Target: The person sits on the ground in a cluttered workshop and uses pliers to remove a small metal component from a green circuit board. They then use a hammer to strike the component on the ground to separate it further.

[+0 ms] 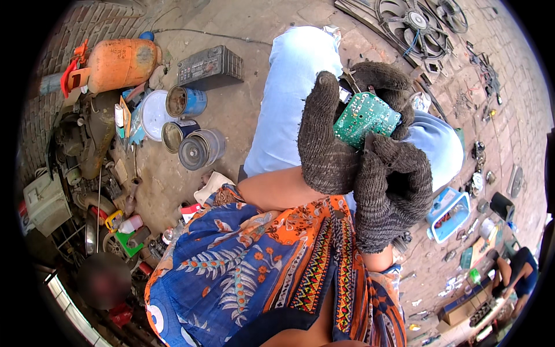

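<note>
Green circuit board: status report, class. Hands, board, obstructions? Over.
Left hand holding green circuit board, soldered face showing. Right hand at its lower edge, contact unclear. Dark knit gloves hide parts of its edges.

At two o'clock, the far face of the green, solder-dotted circuit board (376,113) is hidden from me. Part of its lower edge disappears behind the right hand in a dark grey knitted glove (396,188), and I can't tell whether those fingertips grip or merely touch. At half past three, the small contents of the light-blue rectangular plastic tray (446,202) are indistinct. Toward eight, a dark round patch (104,280) is blurred. Between one and two, the black-bladed fan (416,22) is cut off above.
</note>
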A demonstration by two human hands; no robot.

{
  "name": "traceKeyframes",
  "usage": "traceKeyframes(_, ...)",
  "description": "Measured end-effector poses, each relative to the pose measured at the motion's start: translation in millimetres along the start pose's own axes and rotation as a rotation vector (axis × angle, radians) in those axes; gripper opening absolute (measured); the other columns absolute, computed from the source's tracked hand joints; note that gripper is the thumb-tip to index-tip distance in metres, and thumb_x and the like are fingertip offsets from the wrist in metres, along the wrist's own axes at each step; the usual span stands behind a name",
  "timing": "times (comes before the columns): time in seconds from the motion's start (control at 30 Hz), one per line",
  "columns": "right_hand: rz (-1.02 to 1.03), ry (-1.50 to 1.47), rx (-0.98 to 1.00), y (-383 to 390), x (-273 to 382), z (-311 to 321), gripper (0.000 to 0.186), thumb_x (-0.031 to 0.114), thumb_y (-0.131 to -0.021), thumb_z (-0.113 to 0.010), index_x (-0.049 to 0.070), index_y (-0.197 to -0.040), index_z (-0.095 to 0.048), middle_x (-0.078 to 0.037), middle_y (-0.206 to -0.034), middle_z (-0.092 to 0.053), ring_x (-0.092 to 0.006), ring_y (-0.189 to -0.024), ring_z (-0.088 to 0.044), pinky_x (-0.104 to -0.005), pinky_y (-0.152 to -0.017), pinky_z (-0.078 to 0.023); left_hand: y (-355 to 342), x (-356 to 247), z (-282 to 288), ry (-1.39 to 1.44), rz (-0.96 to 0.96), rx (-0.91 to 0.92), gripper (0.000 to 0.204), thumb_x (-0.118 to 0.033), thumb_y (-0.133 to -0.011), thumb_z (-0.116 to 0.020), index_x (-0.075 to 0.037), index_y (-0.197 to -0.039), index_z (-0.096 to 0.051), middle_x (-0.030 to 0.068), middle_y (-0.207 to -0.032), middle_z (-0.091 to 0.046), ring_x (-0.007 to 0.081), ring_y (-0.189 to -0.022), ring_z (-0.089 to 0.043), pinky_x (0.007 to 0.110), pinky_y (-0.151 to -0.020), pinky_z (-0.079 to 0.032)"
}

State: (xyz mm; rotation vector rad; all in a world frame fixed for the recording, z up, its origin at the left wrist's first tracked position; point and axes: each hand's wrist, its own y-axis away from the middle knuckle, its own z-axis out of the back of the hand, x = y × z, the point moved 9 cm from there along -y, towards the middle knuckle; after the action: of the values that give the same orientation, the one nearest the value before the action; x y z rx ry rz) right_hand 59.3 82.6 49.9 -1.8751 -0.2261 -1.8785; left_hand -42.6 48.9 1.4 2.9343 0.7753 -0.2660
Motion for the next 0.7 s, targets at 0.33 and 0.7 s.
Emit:
traceKeyframes(0.33,0.031,-0.017,-0.032,1,-3,5,0.022,-0.004,-0.069,-0.07,0.0,-0.09,-0.065,-0.006,-0.086,-0.065,-0.0118,-0.076,-0.057,-0.0261,-0.072,-0.046,2,-4,6,0.014,0.038,0.005,0.068,-0.059,-0.082,-0.045,-0.002,-0.118,-0.046,0.0145,-0.103,-0.054,0.0236,-0.088,-0.053,0.035,-0.074,-0.047)
traceKeyframes(0.7,0.045,0.022,-0.004,1,-5,2,0.021,-0.002,-0.07,-0.071,0.001,-0.09,-0.066,-0.007,-0.088,-0.066,-0.0131,-0.079,-0.059,-0.0286,-0.082,-0.044,0,-1,12,0.02,0.044,0.014,0.068,-0.06,-0.082,-0.045,-0.003,-0.119,-0.046,0.0143,-0.104,-0.053,0.0237,-0.088,-0.053,0.036,-0.074,-0.046)
